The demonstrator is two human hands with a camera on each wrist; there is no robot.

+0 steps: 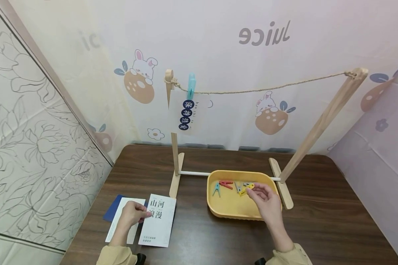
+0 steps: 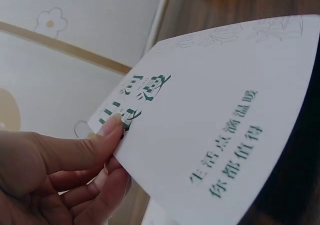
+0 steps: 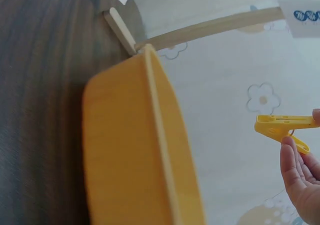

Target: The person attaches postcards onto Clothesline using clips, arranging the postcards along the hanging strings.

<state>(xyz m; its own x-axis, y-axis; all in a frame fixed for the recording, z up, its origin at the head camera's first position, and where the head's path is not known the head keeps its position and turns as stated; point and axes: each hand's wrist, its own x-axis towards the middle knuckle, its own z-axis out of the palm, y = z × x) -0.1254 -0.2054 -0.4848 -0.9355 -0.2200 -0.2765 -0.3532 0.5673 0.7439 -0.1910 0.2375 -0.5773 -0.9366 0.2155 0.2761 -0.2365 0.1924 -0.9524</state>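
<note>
My left hand [image 1: 132,212] pinches a white card [image 1: 159,232] with dark green Chinese characters, thumb on top at its left edge. In the left wrist view the card [image 2: 200,110] tilts up from the fingers. My right hand [image 1: 268,206] pinches a yellow clothespin [image 1: 246,189] between thumb and fingers, over the yellow basket [image 1: 238,216]. Seen from the right wrist, the clothespin [image 3: 282,122] points away from the fingertips. Inside the basket lie a teal clothespin [image 1: 216,189], red clothespins [image 1: 226,183] and a grey clothespin [image 1: 237,188].
A twine line [image 1: 238,92] runs between two wooden posts [image 1: 325,125]. Near its left end, a light blue clothespin [image 1: 191,86] holds a white card [image 1: 180,125] hanging. Another white card [image 1: 114,228] and a dark blue card [image 1: 112,210] lie on the brown table [image 1: 199,232] at left.
</note>
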